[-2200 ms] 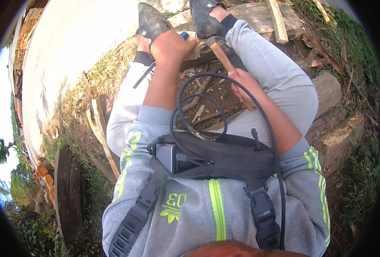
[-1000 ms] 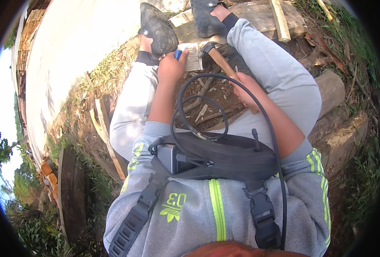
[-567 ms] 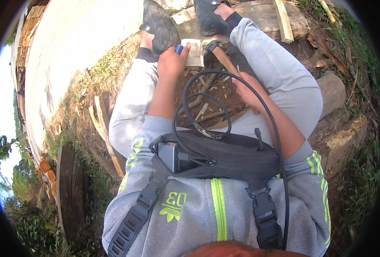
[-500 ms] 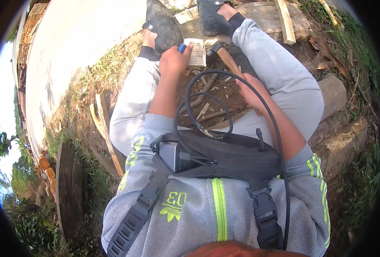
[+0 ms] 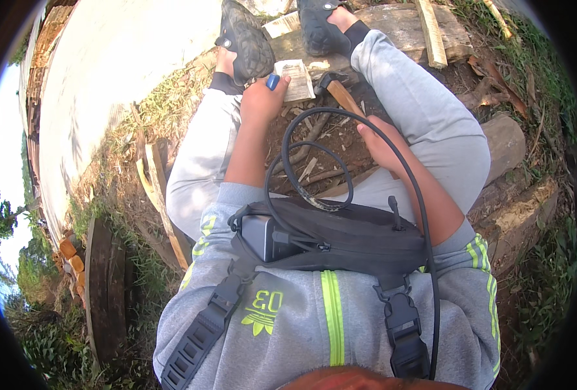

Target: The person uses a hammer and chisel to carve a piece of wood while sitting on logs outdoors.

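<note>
My left hand [image 5: 261, 103] grips a blue-ended tool [image 5: 272, 82] beside the pale wood block [image 5: 295, 81]; my right hand [image 5: 383, 144] clasps the hammer [image 5: 344, 99]. A glancing blow could catch my left thumb [image 5: 284, 82], or the looped black cable [image 5: 436, 305] could snag the handle.

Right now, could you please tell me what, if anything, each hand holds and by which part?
Right hand: hammer, by its wooden handle. Left hand: a blue object; the grip hides which part.
</note>
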A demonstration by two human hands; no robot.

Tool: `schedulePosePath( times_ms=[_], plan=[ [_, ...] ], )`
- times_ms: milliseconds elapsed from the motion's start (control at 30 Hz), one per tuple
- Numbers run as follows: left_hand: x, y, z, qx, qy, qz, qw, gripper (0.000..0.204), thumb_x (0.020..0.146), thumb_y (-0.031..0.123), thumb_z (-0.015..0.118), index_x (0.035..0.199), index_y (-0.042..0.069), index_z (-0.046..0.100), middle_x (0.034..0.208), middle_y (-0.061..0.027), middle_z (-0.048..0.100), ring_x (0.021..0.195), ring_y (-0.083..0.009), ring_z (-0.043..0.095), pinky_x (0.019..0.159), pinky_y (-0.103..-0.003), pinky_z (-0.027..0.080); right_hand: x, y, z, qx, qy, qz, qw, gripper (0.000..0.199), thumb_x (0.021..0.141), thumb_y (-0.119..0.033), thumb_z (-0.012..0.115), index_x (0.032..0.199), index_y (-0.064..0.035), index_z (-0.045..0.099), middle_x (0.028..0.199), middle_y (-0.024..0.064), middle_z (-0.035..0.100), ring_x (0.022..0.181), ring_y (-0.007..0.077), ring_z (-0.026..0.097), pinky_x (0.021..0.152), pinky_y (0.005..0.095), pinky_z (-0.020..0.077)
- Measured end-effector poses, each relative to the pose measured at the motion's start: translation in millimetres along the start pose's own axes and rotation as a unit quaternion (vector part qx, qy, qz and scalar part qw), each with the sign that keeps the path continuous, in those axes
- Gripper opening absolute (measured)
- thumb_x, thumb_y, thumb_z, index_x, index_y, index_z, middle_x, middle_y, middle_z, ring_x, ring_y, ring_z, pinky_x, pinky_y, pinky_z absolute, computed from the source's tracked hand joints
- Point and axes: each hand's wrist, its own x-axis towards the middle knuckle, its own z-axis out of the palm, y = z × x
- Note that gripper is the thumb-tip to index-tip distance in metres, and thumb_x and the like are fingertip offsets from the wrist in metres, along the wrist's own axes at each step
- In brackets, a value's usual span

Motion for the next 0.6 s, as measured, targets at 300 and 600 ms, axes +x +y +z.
schedulePosePath(
  times_ms=[300,600],
  plan=[
    [0.4,-33.0,-3.2,-0.167,-0.001,0.073,0.983,0.053,0.094,0.051,0.074,0.116,0.002,0.075,0.100,-0.0210,0.077,0.099,-0.0386,0.073,0.090,-0.045,0.055,0.4,-4.9,1.1,0.003,0.012,0.001,1.000,0.040,0.109,-0.037,0.054,0.110,0.0032,0.061,0.099,0.0295,0.070,0.101,0.0489,0.067,0.087,0.0540,0.0494],
    [-32.1,-4.6,-0.9,-0.074,-0.016,0.091,0.993,0.046,0.091,0.045,0.078,0.114,0.005,0.075,0.099,-0.0232,0.077,0.096,-0.0408,0.074,0.087,-0.048,0.057,-1.2,-7.7,-0.7,0.003,0.015,0.004,1.000,0.039,0.108,-0.035,0.055,0.112,0.0034,0.063,0.102,0.0299,0.070,0.102,0.0491,0.066,0.087,0.0532,0.0497]
  ],
)
